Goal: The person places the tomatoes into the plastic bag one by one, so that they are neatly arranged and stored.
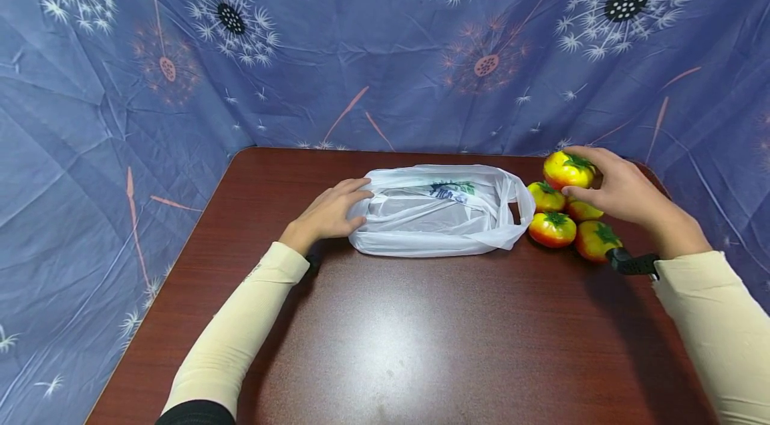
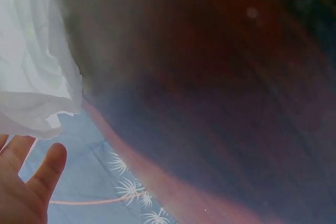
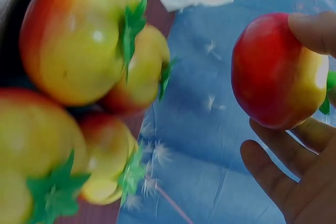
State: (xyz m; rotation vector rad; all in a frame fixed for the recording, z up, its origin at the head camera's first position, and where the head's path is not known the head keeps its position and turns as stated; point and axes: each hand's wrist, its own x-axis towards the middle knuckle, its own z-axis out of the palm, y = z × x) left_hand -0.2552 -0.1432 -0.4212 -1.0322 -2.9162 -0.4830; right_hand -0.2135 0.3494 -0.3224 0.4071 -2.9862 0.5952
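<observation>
A white plastic bag [image 1: 415, 243] with blue and green print lies on the table, its mouth spread and one handle loop at its right end. At the bag's left end my left hand [image 1: 327, 212] rests its outstretched fingers at the edge; the left wrist view shows the thumb [image 2: 51, 169] apart from the plastic. My right hand [image 1: 631, 188] grips a yellow-red persimmon [image 1: 565, 171] with a green leafy top, thumb and fingers round its sides. In the right wrist view this persimmon [image 3: 268, 72] is held clear of the others.
Several more persimmons [image 1: 552, 231] sit clustered just right of the bag, below my right hand. The dark red-brown table [image 1: 313, 358] ends at the back against a blue curtain [image 1: 337, 64] with dandelion print.
</observation>
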